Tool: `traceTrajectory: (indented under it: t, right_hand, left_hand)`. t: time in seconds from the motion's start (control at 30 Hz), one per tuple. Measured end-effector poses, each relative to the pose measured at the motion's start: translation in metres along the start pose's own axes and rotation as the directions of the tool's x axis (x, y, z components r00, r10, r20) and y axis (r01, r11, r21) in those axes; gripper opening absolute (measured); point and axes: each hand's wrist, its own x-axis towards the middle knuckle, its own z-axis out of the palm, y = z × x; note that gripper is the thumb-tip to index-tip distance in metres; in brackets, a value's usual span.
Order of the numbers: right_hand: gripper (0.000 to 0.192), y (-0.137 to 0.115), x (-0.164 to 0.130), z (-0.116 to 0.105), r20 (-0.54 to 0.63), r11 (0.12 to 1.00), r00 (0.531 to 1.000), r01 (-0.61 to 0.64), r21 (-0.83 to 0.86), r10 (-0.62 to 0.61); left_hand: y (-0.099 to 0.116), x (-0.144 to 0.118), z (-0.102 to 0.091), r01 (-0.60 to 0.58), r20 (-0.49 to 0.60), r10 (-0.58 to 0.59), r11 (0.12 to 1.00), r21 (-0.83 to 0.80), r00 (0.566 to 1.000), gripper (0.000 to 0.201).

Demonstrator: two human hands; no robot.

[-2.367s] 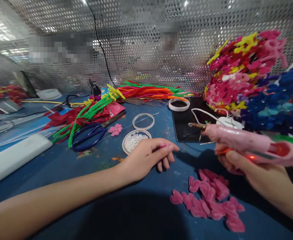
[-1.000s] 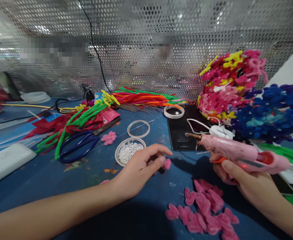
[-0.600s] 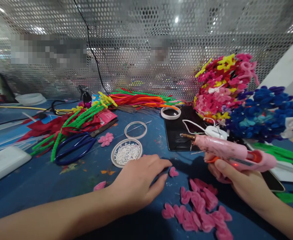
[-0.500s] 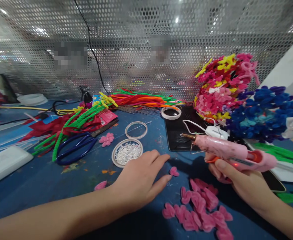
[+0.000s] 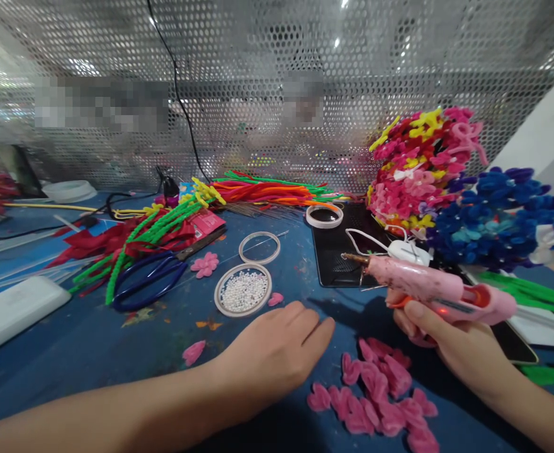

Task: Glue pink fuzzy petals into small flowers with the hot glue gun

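My left hand [image 5: 281, 349] is closed over the blue tabletop with its fingers curled under, so whatever they hold is hidden. A small pink fuzzy heart-shaped petal [image 5: 276, 299] lies just beyond its knuckles, beside a round dish of white beads [image 5: 243, 290]. Another pink petal [image 5: 194, 353] rests left of the wrist. My right hand [image 5: 428, 321] grips a pink hot glue gun [image 5: 418, 277] whose nozzle points left, a finger at its orange trigger. Between and below both hands lies a pile of pink petals [image 5: 376, 396].
A pink flower [image 5: 204, 265] lies near blue-handled scissors [image 5: 149, 283]. An empty ring lid [image 5: 259, 248] is behind the beads. Pipe cleaners [image 5: 267, 192] lie along the perforated screen. A black tray [image 5: 336, 270], a pink-red flower bunch [image 5: 418, 170] and a blue bunch [image 5: 494, 214] stand right.
My left hand has curled its fingers and shifted slightly right and down. The petal by its fingertips is out of sight, and one beside the beads now shows. The glue gun hardly moved.
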Motion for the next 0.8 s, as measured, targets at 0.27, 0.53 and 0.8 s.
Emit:
traceTrajectory:
  t: [0.27, 0.53, 0.8]
  right_hand:
    - [0.036, 0.004, -0.005, 0.004, 0.026, 0.989, 0.995, -0.095, 0.109, 0.093]
    - [0.028, -0.001, -0.003, 0.004, 0.023, 0.985, 0.996, -0.086, 0.152, 0.083]
    - [0.028, 0.011, 0.003, 0.001, 0.067, 0.991, 0.997, -0.034, 0.129, 0.025]
  left_hand:
    - [-0.011, -0.005, 0.002, 0.119, -0.084, -0.173, 0.89, -0.44, 0.981, 0.026]
    - [-0.014, -0.002, -0.004, 0.319, -0.033, -0.556, 0.524, -0.79, 0.831, 0.011]
    - [-0.024, 0.003, -0.006, 0.349, 0.144, -0.663, 0.188, -0.918, 0.735, 0.008]
